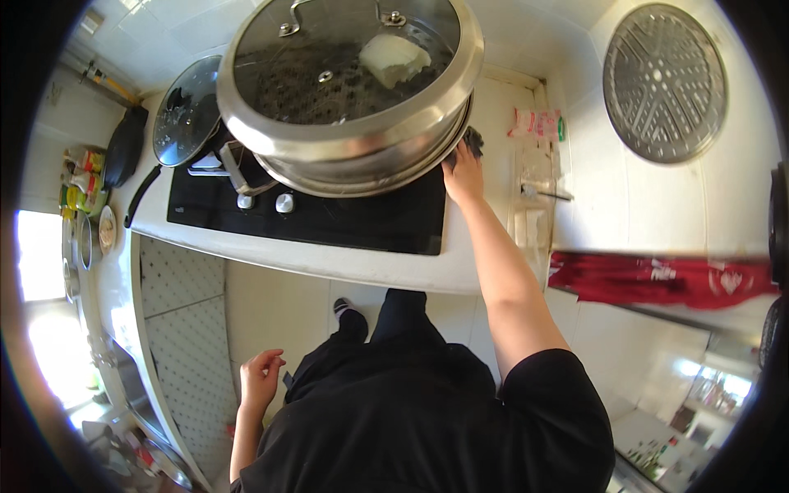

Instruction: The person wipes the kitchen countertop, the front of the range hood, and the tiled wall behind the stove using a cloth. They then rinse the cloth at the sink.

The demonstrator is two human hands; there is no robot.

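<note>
A large stainless steel steamer pot (370,154) with a glass lid (277,68) stands over the black glass cooktop (320,225). Through the lid a pale piece of food (394,58) and a perforated dark surface show. My right hand (465,175) reaches to the pot's right side with a dark cloth (473,142) at its fingers; the grip itself is partly hidden behind the pot's rim. My left hand (262,376) hangs low beside my body, away from the counter, fingers loosely curled and holding nothing.
A frying pan with a glass lid (185,111) sits left of the pot, its handle over the counter edge. Farther left are condiment bottles (80,185) and a plate (107,229). A perforated steamer plate (666,83) hangs on the right wall, above a red cloth (662,280).
</note>
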